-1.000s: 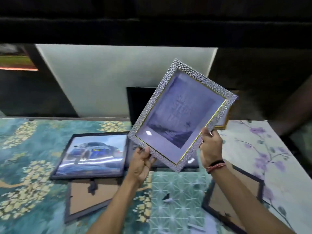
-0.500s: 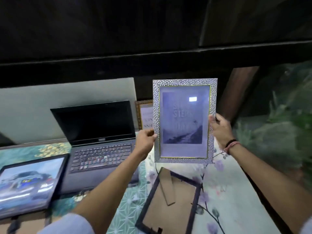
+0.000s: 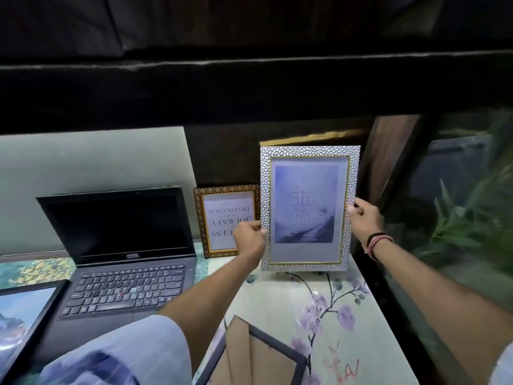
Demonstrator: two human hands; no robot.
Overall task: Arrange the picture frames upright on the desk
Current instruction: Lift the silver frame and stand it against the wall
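The silver frame [image 3: 309,208] has come down from mid-air since half a second ago; its bottom edge now meets the desk [image 3: 280,304] at the far right, and it stands upright, facing the viewer. The left hand [image 3: 248,240] pinches its left edge and the right hand [image 3: 365,218] grips its right edge, a dark and red band on that wrist.

The desk wears a pale cloth printed with purple blossoms on the right and a teal, yellow-flowered one on the left. A dark shelf runs overhead, a light panel stands behind the desk on the left, and green leaves show far right.

Just left of the silver frame, a gold-patterned frame [image 3: 226,219] stands upright with its text upside down. An open black laptop [image 3: 125,257] sits left of that. At the near edge, a dark frame [image 3: 255,357] lies face down showing its cardboard back, and a car picture frame [image 3: 25,312] lies at the near left.
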